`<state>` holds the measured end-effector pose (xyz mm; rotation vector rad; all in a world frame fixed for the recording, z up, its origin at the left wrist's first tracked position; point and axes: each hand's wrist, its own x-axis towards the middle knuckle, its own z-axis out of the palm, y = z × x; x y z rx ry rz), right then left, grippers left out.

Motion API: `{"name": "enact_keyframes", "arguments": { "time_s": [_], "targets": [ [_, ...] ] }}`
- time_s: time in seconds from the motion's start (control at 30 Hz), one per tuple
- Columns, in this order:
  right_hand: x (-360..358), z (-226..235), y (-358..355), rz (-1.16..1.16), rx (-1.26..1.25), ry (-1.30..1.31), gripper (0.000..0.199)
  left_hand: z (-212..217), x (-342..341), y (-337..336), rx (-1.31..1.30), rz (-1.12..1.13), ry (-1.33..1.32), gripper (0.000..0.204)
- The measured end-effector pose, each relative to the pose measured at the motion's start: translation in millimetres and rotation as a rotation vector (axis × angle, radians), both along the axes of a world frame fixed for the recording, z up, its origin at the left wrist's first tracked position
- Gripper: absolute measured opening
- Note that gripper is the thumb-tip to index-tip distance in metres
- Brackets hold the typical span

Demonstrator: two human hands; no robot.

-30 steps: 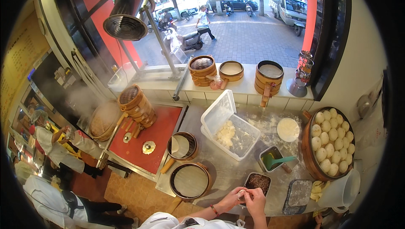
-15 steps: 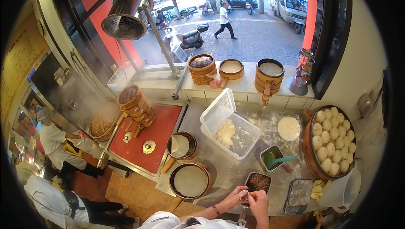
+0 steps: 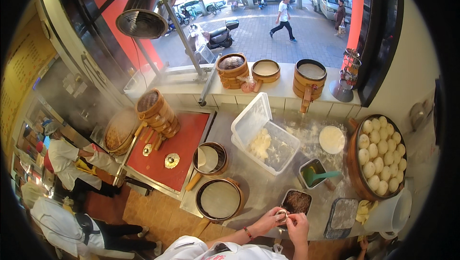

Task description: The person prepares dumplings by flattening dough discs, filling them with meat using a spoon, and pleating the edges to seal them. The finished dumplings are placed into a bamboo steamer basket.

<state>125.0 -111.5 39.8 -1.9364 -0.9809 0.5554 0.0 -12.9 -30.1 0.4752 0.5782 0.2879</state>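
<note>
Near the front edge of the steel counter, my left hand (image 3: 270, 220) cups a small white bun of dough (image 3: 282, 213), its fingers curled around it. My right hand (image 3: 298, 223) pinches the dough's rim with thumb and fingertips. Both hands are close together and touching the same bun. Just beyond them stands a metal tub of dark minced filling (image 3: 298, 201), its near edge partly hidden by my hands. A lined steamer basket (image 3: 220, 199) sits to the left of my hands. What lies inside the bun is too small to make out.
A round tray of buns (image 3: 365, 190) stands at right. Beyond the filling are a tub with a green spatula (image 3: 320, 176), a plastic box of dough (image 3: 287, 141) and a floured white disc (image 3: 331, 139). A scale (image 3: 343, 214) is nearby. Steamers (image 3: 160, 116) stack at left; co-workers (image 3: 64, 157) stand beyond.
My hands stay together on the bun, with the fingers slightly shifted along its rim. The whole view has turned slightly. Outside, a walker has moved right and another person has appeared.
</note>
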Motion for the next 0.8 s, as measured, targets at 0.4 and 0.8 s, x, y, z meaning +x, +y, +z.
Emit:
{"name": "enact_keyframes", "arguments": {
  "time_s": [0.4, 0.8],
  "targets": [
    [3, 0, -4, -0.039, -0.055, 0.029, 0.010, 31, -4, 0, 0.065, -0.093, 0.051, 0.024],
    [-1, 8, -1, 0.024, 0.074, 0.106, 0.008, 41, -9, 4, 0.156, -0.154, 0.054, 0.029]
  ]
}}
